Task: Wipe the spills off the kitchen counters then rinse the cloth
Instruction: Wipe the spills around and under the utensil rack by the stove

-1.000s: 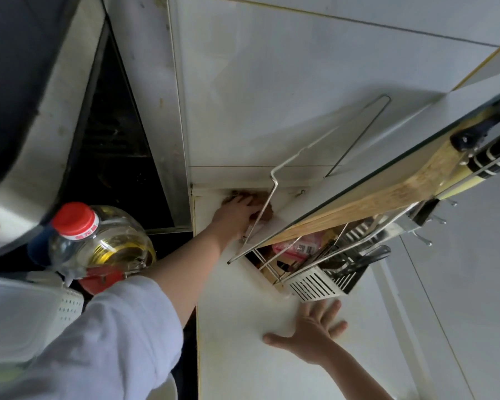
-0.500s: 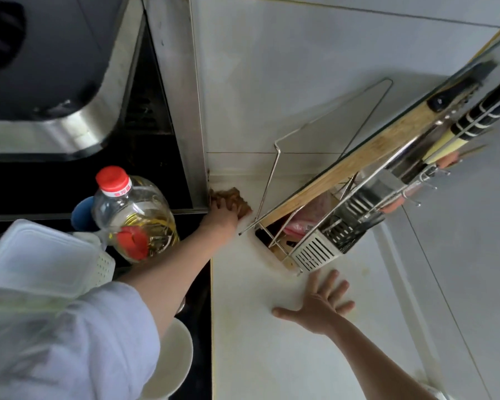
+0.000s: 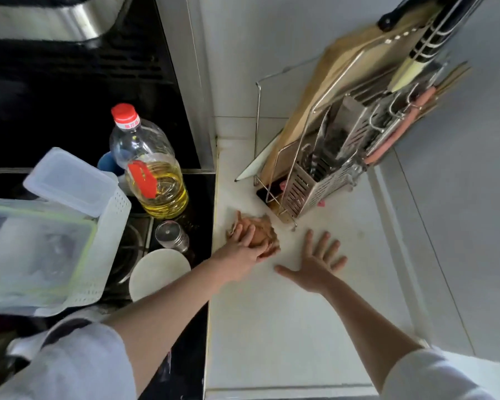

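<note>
The left hand [image 3: 243,252] is pressing a brown cloth [image 3: 260,229] onto the white worktop [image 3: 272,327], fingers seemingly curled over it; the right hand [image 3: 315,265] is lying flat, fingers spread wide.

Pale tiled walls [image 3: 272,47] met in a corner behind a white counter [image 3: 286,327]. A black stove [image 3: 70,111] sat to the left under a steel hood [image 3: 55,18]. A metal rack [image 3: 324,168] with a cutting board [image 3: 329,82] stood in the corner. An oil bottle [image 3: 153,168] and plastic boxes [image 3: 41,241] stood on the stove.
</note>
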`<state>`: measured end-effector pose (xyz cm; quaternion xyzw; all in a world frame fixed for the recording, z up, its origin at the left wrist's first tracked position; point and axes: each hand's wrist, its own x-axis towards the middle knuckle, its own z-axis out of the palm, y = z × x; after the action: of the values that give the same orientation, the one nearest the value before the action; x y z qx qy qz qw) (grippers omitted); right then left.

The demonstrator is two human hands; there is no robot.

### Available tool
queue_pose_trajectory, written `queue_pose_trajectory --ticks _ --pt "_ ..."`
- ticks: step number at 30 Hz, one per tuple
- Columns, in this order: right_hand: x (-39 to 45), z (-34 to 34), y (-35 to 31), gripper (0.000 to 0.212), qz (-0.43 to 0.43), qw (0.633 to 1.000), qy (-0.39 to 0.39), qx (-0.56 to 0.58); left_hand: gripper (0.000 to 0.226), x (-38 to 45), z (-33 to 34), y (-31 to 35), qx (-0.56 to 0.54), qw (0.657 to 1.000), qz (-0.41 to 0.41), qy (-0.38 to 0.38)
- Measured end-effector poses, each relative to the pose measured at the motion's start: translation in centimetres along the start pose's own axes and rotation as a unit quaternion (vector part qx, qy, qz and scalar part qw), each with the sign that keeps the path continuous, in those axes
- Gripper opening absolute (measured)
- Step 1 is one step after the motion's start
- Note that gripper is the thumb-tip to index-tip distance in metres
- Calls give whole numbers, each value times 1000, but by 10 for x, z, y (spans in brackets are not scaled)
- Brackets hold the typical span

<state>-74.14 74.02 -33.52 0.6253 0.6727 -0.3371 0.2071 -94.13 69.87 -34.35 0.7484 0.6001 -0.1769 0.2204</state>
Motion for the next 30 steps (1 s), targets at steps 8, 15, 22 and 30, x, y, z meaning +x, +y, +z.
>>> queue_pose_trajectory --ticks 8,15,22,30 --pt "-26 26 57 109 -116 988 25 -103 62 15 -5 -26 -83 989 -95 73" --pt "-20 30 56 108 -111 988 21 -107 50 -11 4 37 -42 998 28 38" --pt "-18 17 65 103 -119 988 7 -95 52 8 -2 -38 -114 985 -100 85" --pt "-20 15 67 97 -125 988 9 -88 50 -70 65 42 -101 991 18 91"
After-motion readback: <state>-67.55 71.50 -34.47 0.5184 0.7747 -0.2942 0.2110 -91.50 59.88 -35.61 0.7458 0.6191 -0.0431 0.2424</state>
